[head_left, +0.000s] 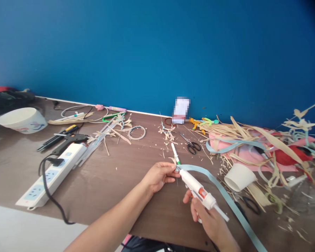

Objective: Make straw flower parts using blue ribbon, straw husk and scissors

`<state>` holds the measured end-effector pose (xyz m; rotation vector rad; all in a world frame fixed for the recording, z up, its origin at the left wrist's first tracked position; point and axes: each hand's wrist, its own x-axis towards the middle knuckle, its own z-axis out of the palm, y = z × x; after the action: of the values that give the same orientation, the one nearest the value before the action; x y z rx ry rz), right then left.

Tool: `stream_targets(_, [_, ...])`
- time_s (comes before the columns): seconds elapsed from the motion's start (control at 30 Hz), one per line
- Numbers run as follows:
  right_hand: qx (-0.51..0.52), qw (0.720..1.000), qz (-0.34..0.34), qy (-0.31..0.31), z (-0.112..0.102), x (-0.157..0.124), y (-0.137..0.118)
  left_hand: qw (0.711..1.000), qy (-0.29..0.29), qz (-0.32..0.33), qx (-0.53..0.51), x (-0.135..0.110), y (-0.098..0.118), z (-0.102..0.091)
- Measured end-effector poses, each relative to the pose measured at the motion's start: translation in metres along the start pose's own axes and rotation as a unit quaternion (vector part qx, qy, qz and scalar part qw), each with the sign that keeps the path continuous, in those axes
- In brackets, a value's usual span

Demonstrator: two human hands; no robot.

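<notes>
My right hand is wrapped round the handle of a white glue gun, with a glue stick poking out of its back end. The gun's nozzle meets the fingertips of my left hand. Those fingers pinch a small straw flower together with the end of a light blue ribbon, which trails to the right and down past the gun. Just beyond the flower lies a white marker with a green band. Exactly where nozzle and flower touch is too small to tell.
A power strip, a black glue gun and a white bowl are on the left. Scissors lie ahead. Straw strips, a tipped paper cup and more scissors crowd the right. A blue wall stands behind.
</notes>
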<state>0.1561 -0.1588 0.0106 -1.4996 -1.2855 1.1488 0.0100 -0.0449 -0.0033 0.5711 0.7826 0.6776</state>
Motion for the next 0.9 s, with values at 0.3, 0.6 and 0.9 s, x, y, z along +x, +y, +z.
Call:
stream_targets(0.3, [-0.033,0.999,-0.001,-0.005,-0.008,-0.001,0.013,1.000,0.012,0.003,0.012,0.000,-0.001,0.001])
stream_targets(0.6, [-0.040,0.999,0.020,0.021,-0.006,-0.005,0.006,1.000,0.007,0.010,0.025,0.000,-0.002,0.002])
stream_targets(0.9, [-0.038,0.999,0.019,-0.004,-0.008,-0.005,0.002,0.999,0.012,0.011,0.030,-0.002,0.000,0.004])
